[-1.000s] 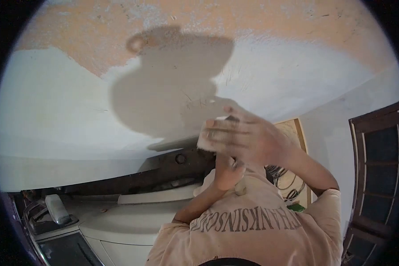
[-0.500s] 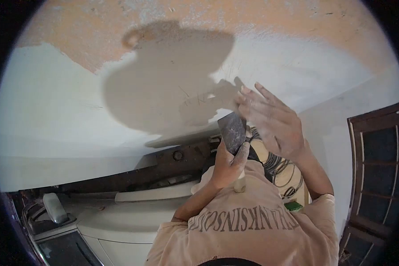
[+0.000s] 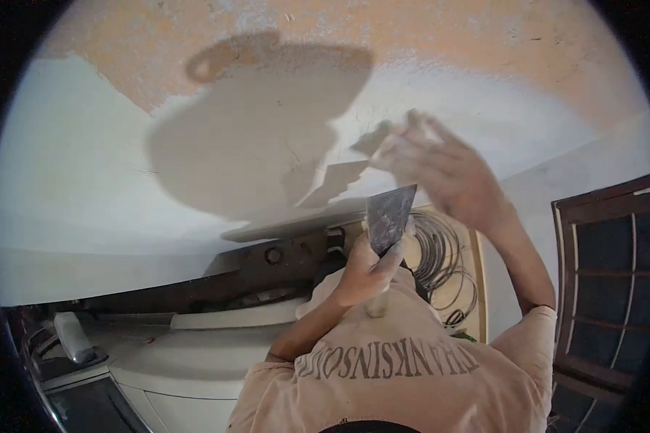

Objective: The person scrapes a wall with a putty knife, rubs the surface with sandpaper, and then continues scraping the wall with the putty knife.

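A putty knife with a wide, dark, smudged blade stands blade-up in front of my chest. My left hand is closed round it, thumb along the lower blade, and the pale handle end pokes out below my fist. Up and to the right, my right hand is raised near the wall with its fingers stretched and apart, smeared by motion. Whitish dust or filler coats its fingers. Ahead is the wall, smooth white low down and rough, flaking orange higher up, with shadows of my head and hands on it.
Below on the left is a pale vehicle with a side mirror. Coiled dark cable lies on a yellowish board behind my right arm. A brown door with glass panes stands at the right.
My right hand has risen slightly, away from the blade. The putty knife has turned in my left hand, its blade corner now pointing up and right. My view has shifted a little.
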Available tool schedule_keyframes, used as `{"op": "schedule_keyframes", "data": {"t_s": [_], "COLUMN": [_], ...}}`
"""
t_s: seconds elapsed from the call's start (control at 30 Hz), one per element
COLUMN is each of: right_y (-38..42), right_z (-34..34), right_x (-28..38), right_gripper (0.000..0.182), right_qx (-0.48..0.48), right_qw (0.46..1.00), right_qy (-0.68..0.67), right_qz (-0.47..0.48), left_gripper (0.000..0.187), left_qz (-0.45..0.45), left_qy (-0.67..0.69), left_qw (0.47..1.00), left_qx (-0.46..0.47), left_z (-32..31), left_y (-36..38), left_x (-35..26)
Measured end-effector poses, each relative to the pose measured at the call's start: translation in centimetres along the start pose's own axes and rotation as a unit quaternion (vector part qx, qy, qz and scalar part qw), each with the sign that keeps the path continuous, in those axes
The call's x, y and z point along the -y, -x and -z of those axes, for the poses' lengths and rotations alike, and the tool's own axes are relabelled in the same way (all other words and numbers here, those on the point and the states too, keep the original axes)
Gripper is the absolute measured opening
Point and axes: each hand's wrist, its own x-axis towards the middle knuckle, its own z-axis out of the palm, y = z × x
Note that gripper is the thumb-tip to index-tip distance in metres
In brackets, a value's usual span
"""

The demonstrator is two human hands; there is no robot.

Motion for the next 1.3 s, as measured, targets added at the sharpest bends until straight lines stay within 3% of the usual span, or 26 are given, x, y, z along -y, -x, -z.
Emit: {"op": "schedule_keyframes", "data": {"t_s": [0.1,0.17,0.27,0.3,0.4,0.47,0.53,0.57,0.7,0.77,0.83,0.93,0.97,1.03,1.07,1.1,1.2,1.23,1.3], "right_y": [0.6,0.3,1.7,1.9,2.1,2.3,1.9,1.6,2.0,2.1,1.3,1.8,1.8,1.0,0.8,1.5,2.2,2.6,1.2], "right_z": [-0.3,1.3,2.7,2.4,1.9,2.3,3.1,3.2,2.8,2.9,3.2,2.6,3.0,4.0,4.3,2.6,3.0,2.9,4.1], "right_x": [3.9,2.0,-0.3,1.6,2.5,2.7,2.3,4.2,0.4,2.5,4.6,0.2,-0.1,3.0,4.4,3.6,-0.4,-0.1,2.8], "right_gripper": [0.033,0.037,0.038,0.041,0.044,0.041,0.038,0.039,0.035,0.033,0.035,0.032,0.032,0.033,0.033,0.032,0.029,0.029,0.029], "right_qx": [-0.078,0.111,0.060,0.127,0.185,0.138,0.087,0.086,0.096,0.096,0.122,0.121,0.059,0.073,0.081,0.097,0.101,0.061,0.089], "right_qw": [0.988,0.989,0.995,0.991,0.982,0.990,0.995,0.989,0.995,0.994,0.980,0.991,0.988,0.979,0.970,0.984,0.988,0.985,0.982], "right_qy": [-0.129,-0.004,-0.055,-0.030,-0.001,-0.012,-0.015,-0.110,-0.008,-0.051,-0.155,-0.015,-0.113,-0.187,-0.231,-0.144,-0.078,-0.136,-0.168], "right_qz": [0.035,0.101,-0.055,0.001,0.040,0.038,0.044,0.050,-0.012,0.024,0.030,-0.058,-0.090,-0.027,-0.001,0.041,-0.081,-0.089,-0.018], "left_gripper": [0.021,0.022,0.021,0.021,0.024,0.025,0.025,0.025,0.025,0.026,0.026,0.027,0.027,0.026,0.026,0.026,0.025,0.025,0.024], "left_qz": [-0.108,0.162,0.058,0.048,0.040,0.025,-0.059,-0.054,0.001,-0.032,-0.118,-0.012,0.019,0.061,0.058,0.052,0.035,0.019,0.001], "left_qy": [-0.109,-0.024,0.022,0.027,0.008,0.021,-0.046,-0.042,0.013,0.000,-0.075,0.030,0.049,0.044,0.043,0.036,0.063,0.070,0.085], "left_qw": [0.988,0.974,0.989,0.989,0.988,0.991,0.988,0.990,0.989,0.989,0.984,0.988,0.987,0.987,0.986,0.984,0.983,0.981,0.982], "left_qx": [0.008,0.154,0.137,0.141,0.147,0.129,0.137,0.127,0.144,0.143,0.110,0.149,0.155,0.142,0.153,0.167,0.169,0.179,0.169], "left_z": [-0.7,0.1,-0.9,-1.0,-1.1,-1.5,-1.1,-1.2,-1.0,-0.9,-0.8,-0.7,-0.7,-0.8,-0.9,-0.7,-0.2,-0.3,-0.8], "left_y": [-0.8,-1.6,-1.4,-1.4,-1.4,-1.2,-1.5,-1.1,-0.9,-1.5,-0.8,-1.1,-1.1,-0.6,-0.5,-0.9,-1.1,-0.9,-0.4], "left_x": [-0.8,-3.2,-2.2,-2.3,-2.4,-2.1,-1.3,-1.2,-1.4,-1.5,-0.7,-1.2,-1.5,-2.8,-2.7,-2.6,-1.7,-2.4,-2.6]}}
